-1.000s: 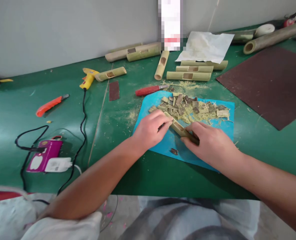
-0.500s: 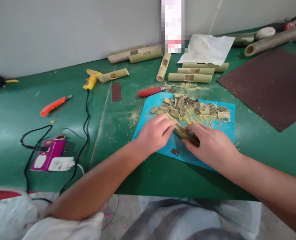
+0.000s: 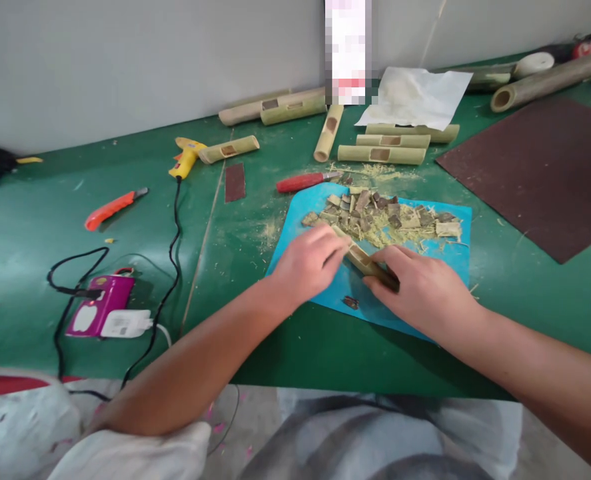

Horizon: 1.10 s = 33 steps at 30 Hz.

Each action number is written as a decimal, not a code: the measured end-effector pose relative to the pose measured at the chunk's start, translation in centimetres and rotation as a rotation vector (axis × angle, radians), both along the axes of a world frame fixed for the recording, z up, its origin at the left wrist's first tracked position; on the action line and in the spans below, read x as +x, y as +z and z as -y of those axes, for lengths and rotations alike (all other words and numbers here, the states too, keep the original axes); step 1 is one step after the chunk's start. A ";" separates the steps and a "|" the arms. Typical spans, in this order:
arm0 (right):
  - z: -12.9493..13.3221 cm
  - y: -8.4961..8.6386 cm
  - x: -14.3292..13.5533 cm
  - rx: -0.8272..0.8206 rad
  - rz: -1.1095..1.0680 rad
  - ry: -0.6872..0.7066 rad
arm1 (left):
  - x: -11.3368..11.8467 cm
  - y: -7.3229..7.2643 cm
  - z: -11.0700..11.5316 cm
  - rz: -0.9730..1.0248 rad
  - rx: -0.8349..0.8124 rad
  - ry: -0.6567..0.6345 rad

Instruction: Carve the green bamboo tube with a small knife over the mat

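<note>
A short bamboo tube (image 3: 368, 263) with a rectangular opening cut in its side lies slantwise between my two hands, over a blue sheet (image 3: 325, 293). My right hand (image 3: 422, 280) is closed around its near end, thumb and fingers on either side. At the far end, my left hand (image 3: 310, 260) is closed, with its fingertips against the tube beside the opening. Whether those fingers also pinch something small is hidden. Bamboo chips and shavings (image 3: 375, 217) are heaped on the sheet just beyond the tube. A small dark scrap (image 3: 351, 303) lies nearer me.
Beyond the sheet lie a red-handled knife (image 3: 302, 182) and several cut bamboo tubes (image 3: 381, 155). To the left are a yellow glue gun (image 3: 188, 158), an orange utility knife (image 3: 112, 210) and a purple power strip (image 3: 100, 303) with cords. A brown sheet (image 3: 540, 173) covers the right side.
Both hands stay on the bamboo tube in almost the same pose. The whole view has shifted slightly; nothing on the table has visibly moved.
</note>
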State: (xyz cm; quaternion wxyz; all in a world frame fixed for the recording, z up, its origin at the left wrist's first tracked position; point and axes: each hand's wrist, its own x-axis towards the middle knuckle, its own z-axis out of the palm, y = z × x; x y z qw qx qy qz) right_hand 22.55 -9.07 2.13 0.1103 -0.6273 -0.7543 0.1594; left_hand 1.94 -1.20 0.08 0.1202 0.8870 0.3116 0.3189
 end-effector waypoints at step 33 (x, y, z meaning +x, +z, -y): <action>0.1 -0.1 0.0 -0.002 0.018 -0.003 | -0.1 0.0 -0.1 0.026 -0.006 0.024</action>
